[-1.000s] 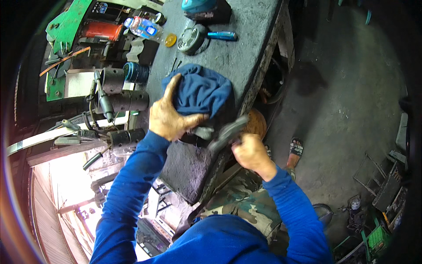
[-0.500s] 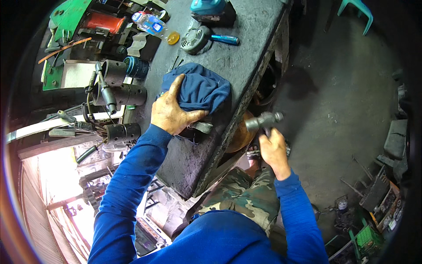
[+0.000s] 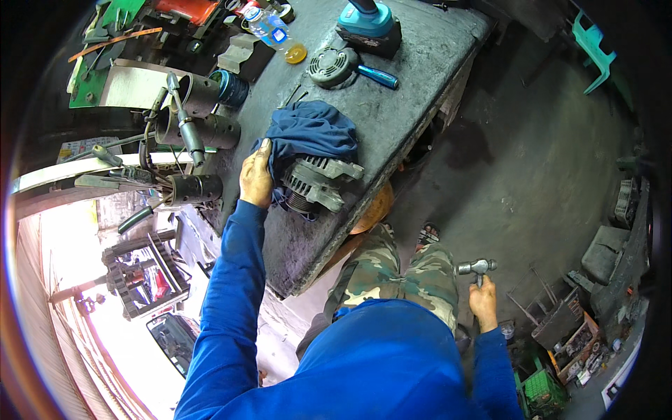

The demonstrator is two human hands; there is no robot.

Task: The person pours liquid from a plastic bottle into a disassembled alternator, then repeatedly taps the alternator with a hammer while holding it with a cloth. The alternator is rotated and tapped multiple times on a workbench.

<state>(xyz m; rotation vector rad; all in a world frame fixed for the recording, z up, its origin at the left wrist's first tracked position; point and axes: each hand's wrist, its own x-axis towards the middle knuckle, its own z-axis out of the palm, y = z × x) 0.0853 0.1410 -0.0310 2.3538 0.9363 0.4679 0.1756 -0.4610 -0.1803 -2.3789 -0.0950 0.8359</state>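
Observation:
On the bench lies an alternator (image 3: 318, 183) with a slotted metal housing and a ribbed pulley. A dark blue cloth (image 3: 313, 129) is bunched over its far side, and one fold hangs down the left. My left hand (image 3: 257, 176) is at that left edge, its fingers closed on the fold of cloth beside the housing; some fingertips are hidden. Low at my right side, away from the bench, my right hand (image 3: 483, 302) grips a ball-peen hammer (image 3: 478, 267) by its handle, head up.
Beyond the cloth sit a round slotted cover (image 3: 332, 66), a blue-handled tool (image 3: 378, 76), a teal battery-powered tool (image 3: 365, 22) and a plastic bottle (image 3: 269, 28). Metal cylinders holding tools (image 3: 196, 189) line the left. A teal plastic chair (image 3: 592, 52) stands at the far right.
The cloth has been pulled back, so the alternator now shows. My left hand has shifted from on top of it to its left edge. My right hand has lowered the hammer away to the right.

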